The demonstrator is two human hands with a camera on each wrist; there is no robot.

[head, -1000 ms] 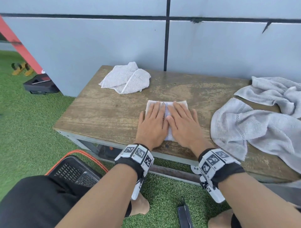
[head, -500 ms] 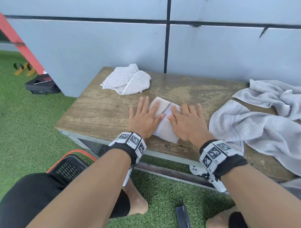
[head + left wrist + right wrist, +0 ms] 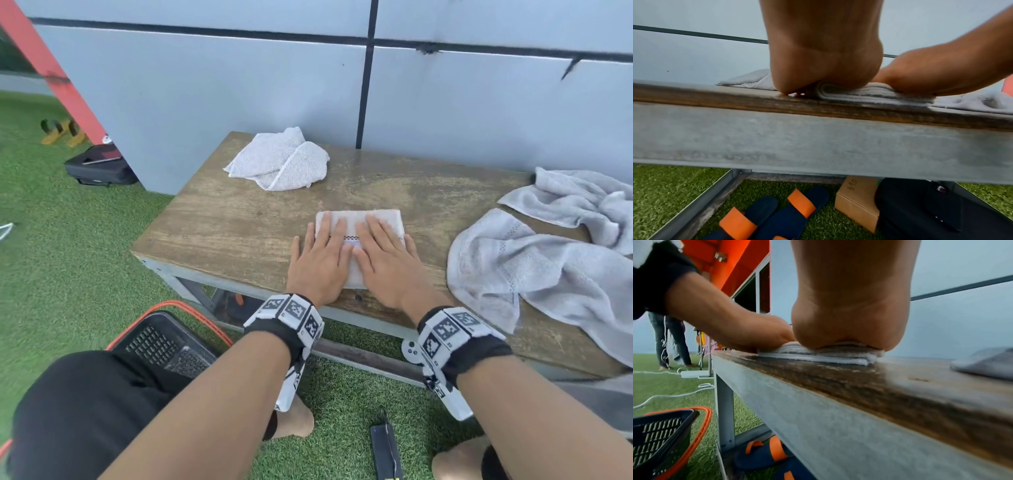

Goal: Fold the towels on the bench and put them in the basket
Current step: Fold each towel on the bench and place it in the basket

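Both hands flat — pressing folded towel.

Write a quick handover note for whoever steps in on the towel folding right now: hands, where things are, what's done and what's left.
Left hand and right hand: both flat, pressing the small folded towel on the bench.
Basket: on the grass at the bench's left end; contents hidden.
Done: this towel is folded.
Left: put it in the basket, then fold and put away the small towel at the back and the gray towels on the right.
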